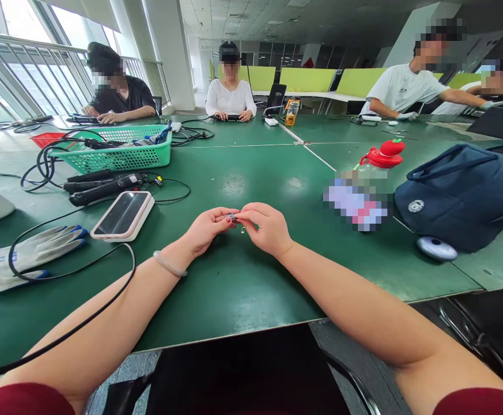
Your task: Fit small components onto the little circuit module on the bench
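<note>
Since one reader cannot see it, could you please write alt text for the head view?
A person's left hand and right hand meet over a green table, holding a small item between them. A phone and basket lie to the left, a bottle and blue bag to the right. Other people are at the table's far side.

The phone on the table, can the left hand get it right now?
Probably yes: the phone lies nearby, with bare green table between it and the left hand. But that hand is busy pinching a small shiny thing, so it might need freeing first.
</note>
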`<state>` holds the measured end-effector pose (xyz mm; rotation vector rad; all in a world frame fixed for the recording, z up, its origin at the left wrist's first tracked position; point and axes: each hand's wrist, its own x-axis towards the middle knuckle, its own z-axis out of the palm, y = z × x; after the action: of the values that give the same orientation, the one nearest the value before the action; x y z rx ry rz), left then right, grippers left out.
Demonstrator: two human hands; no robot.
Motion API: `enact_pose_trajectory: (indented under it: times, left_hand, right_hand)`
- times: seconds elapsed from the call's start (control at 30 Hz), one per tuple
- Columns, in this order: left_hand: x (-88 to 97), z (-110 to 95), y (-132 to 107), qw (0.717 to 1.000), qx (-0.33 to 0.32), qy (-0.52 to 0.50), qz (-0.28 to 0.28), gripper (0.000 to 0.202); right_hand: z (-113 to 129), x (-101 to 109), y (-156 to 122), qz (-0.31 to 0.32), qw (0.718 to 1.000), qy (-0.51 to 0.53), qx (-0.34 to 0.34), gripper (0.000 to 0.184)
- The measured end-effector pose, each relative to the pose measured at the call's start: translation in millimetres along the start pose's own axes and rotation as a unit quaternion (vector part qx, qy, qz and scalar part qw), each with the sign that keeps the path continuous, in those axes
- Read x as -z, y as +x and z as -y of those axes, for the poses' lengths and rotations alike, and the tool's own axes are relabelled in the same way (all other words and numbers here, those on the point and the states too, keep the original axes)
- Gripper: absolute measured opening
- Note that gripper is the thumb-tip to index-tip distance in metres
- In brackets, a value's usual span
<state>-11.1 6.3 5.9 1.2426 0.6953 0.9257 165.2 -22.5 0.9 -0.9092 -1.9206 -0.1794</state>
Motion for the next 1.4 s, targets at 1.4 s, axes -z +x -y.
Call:
enact_pose_trajectory:
  times: [1.4]
  left_hand:
    - [2.2,2,4,0.983,0.029,0.181,-0.031,0.042]
  right_hand:
    - [-21,4,3,0.340,0.918,-0.055,-0.197,0.010]
